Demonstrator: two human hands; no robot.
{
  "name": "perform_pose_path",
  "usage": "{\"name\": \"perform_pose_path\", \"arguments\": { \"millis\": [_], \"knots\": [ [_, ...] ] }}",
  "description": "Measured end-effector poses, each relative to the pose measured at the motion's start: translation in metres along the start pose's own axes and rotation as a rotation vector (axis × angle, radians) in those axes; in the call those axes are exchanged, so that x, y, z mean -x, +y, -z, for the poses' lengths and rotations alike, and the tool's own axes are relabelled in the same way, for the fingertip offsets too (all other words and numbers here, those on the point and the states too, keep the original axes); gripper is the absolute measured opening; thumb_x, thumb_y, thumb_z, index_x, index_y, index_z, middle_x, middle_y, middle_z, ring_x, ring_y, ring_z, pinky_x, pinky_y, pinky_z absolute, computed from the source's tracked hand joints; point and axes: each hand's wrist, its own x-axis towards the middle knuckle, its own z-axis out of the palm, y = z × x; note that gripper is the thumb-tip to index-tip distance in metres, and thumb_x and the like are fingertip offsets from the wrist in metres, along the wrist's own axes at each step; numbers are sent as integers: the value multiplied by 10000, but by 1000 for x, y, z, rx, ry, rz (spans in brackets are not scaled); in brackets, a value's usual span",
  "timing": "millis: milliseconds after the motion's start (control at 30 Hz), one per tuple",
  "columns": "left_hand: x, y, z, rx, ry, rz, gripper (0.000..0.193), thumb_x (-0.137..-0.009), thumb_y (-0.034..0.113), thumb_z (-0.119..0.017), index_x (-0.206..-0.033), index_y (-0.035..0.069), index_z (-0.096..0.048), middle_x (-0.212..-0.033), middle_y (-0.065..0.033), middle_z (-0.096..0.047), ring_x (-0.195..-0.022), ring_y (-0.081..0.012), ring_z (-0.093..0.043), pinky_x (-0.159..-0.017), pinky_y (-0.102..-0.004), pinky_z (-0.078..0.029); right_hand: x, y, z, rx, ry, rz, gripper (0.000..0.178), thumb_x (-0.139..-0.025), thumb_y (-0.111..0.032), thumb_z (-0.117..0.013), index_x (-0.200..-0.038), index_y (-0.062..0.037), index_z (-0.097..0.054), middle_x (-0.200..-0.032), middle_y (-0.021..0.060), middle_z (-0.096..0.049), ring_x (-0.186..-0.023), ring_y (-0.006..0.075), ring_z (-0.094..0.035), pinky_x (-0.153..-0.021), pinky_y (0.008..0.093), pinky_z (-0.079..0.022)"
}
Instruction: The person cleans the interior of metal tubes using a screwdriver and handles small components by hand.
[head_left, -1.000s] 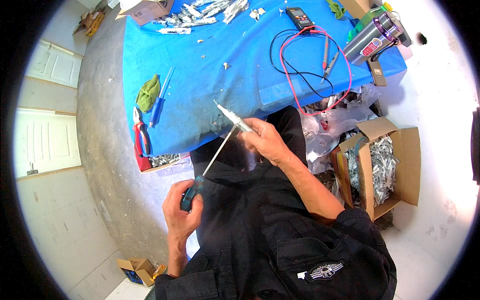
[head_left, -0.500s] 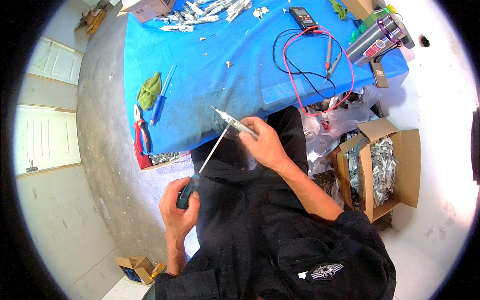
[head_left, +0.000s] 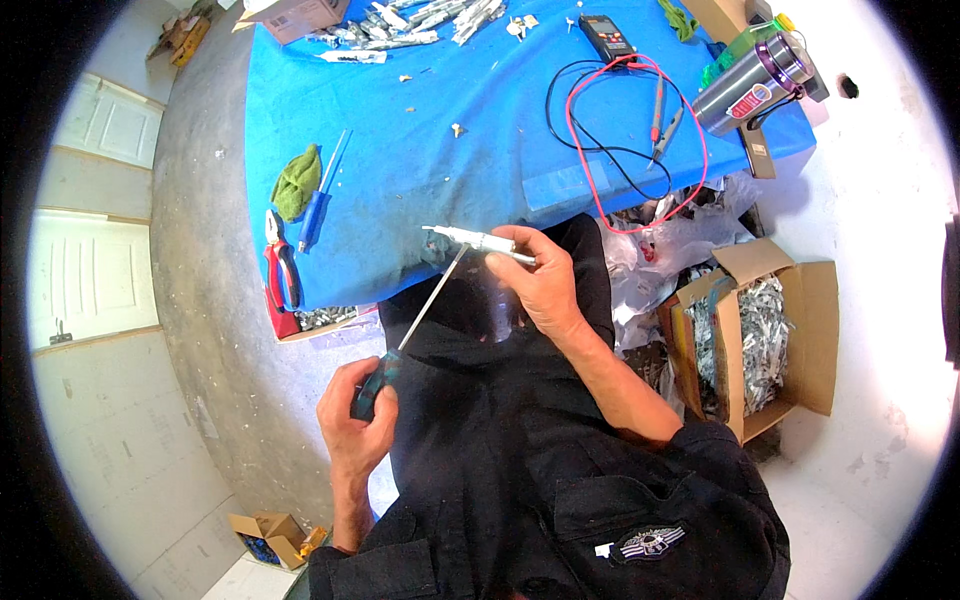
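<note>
My left hand (head_left: 358, 420) is closed round the dark teal handle of a screwdriver (head_left: 432, 300), its shaft slanting up and to the right. The shaft's tip meets the underside of a slim silvery metal part (head_left: 484, 241); whether it enters the part is too small to tell. My right hand (head_left: 545, 290) pinches that part by its thicker right end, with the thin end pointing left. Both tools are held above my lap, at the near edge of the table with the blue cover (head_left: 400, 190).
Pliers (head_left: 283, 260), a blue screwdriver (head_left: 318, 205) and a green cloth (head_left: 297, 185) lie at the table's left. Further off are a pile of silvery parts (head_left: 390, 28), a multimeter (head_left: 607, 38) with leads and a steel flask (head_left: 755, 85). A carton (head_left: 818, 340) of silvery pieces stands right.
My right hand has turned the silvery part to lie more nearly level, and has shifted slightly right. The screwdriver in my left hand stays almost where it was.
</note>
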Motion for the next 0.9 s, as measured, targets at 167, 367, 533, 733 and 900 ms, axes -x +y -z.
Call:
{"name": "perform_pose_path", "arguments": {
  "millis": [167,367,533,733,900],
  "knots": [
    [14,-10,6,209,-1,137,306,-842,37,-720,-1139,-25,-683,-984,-96,-713,-863,-166,-670,-781,-292,-524,-6,4,3,-128,32,7,278,-1037,-243,-681,-1194,-15,-661,-996,48,-709,-833,100,-659,-725,268,-567],
    [14,-5,8,402,-16,296,334,-888,44,-716,-1205,-44,-662,-1034,-67,-704,-920,-128,-658,-823,-270,-525,-2,-4,-1,-497,49,-222,386,-1090,-438,-562,-1116,-56,-615,-867,45,-653,-748,145,-648,-672,287,-564],
    [13,-5,8,384,-35,308,344,-885,19,-708,-1220,-45,-658,-1035,-73,-705,-920,-127,-660,-827,-263,-522,11,-8,-6,-561,-34,-504,393,-1083,-389,-568,-1212,-21,-611,-850,22,-602,-687,116,-574,-601,276,-507],
    [12,-6,5,418,-20,327,338,-879,31,-713,-1205,-43,-666,-1024,-70,-706,-895,-122,-657,-810,-264,-521,15,-10,-7,-529,-188,-521,370,-1000,-72,-581,-1356,23,-545,-980,34,-578,-801,109,-572,-618,267,-494],
    [12,-8,4,320,2,260,333,-855,49,-723,-1174,-35,-680,-987,-71,-712,-874,-130,-659,-793,-277,-525,1,2,-6,-251,-278,-375,325,-1012,-106,-603,-1304,35,-588,-1004,42,-607,-820,110,-597,-640,260,-516]
  ]
}}
